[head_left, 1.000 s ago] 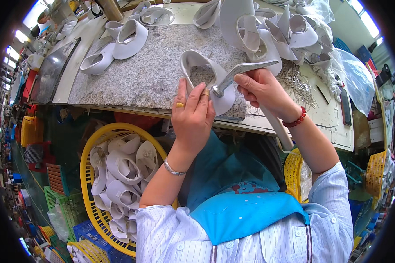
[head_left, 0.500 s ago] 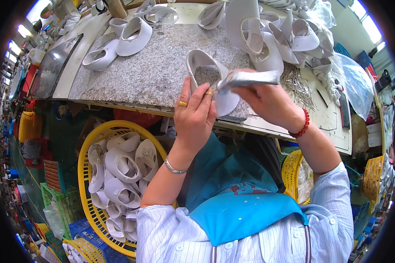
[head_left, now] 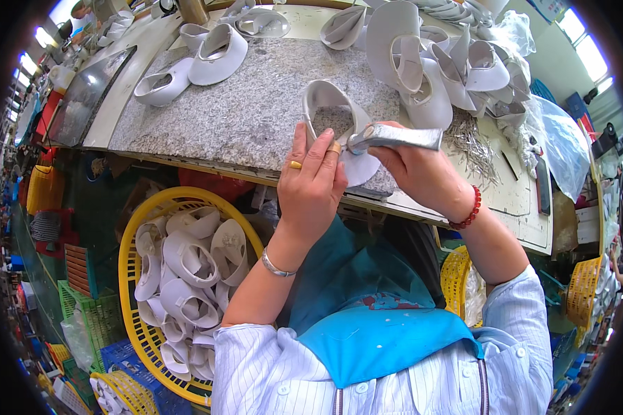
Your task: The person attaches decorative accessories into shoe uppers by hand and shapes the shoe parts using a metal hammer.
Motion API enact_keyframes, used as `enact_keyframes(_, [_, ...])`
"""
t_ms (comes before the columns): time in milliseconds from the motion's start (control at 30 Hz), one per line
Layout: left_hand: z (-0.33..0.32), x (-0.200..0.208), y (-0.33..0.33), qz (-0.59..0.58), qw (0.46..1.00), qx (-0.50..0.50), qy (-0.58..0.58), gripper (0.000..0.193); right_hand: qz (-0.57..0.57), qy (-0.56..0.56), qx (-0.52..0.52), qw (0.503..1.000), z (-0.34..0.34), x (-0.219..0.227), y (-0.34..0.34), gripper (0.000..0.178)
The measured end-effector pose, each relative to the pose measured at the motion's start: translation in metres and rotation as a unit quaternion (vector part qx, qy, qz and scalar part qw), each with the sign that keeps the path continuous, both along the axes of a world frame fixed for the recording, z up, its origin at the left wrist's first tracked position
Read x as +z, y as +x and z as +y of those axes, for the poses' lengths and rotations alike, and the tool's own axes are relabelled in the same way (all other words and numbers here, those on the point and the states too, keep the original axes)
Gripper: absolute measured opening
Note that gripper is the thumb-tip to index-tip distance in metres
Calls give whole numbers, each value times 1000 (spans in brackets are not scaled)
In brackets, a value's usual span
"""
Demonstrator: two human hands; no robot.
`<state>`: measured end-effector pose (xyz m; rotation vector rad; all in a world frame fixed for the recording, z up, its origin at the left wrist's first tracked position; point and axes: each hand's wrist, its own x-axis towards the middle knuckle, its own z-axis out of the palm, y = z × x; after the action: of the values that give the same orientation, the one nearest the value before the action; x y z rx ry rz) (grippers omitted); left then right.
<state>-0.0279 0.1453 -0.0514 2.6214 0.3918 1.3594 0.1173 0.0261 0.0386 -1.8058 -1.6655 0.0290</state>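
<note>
A white shoe upper [head_left: 360, 170] lies on the granite slab [head_left: 256, 104] at its near edge, its oval opening facing up. My left hand [head_left: 313, 173] holds it down, with fingers across its near side and the thumb tucked close; a yellow ring and a tan band are on the fingers. My right hand [head_left: 429, 173] is wrapped round a grey metal hammer [head_left: 408, 136]. The hammer's head is at the upper, just right of my left fingertips. Whether the head touches the upper I cannot tell, and the spot beneath it is hidden.
More white uppers [head_left: 218, 55] lie at the slab's back left, with a heap of uppers [head_left: 429, 90] at back right. Thin metal pieces [head_left: 474, 149] are scattered on the right. Below the table, a yellow basket [head_left: 127, 290] full of uppers stands left of my lap.
The hammer, smeared by motion before, now shows sharply with its head at the upper. My left hand keeps its hold; the whole view has shifted slightly.
</note>
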Motion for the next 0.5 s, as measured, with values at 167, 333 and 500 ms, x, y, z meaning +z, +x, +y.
enact_keyframes(167, [-11,4,-10,36,997,63,-6,33,23,-81,11,996,10,-3,3,21])
enact_keyframes(333, [-24,3,7,25,999,40,-25,42,44,-121,-81,988,-13,3,4,22])
enact_keyframes(500, [-26,-1,-4,14,996,84,-20,42,0,-75,-29,997,-3,-4,-3,18])
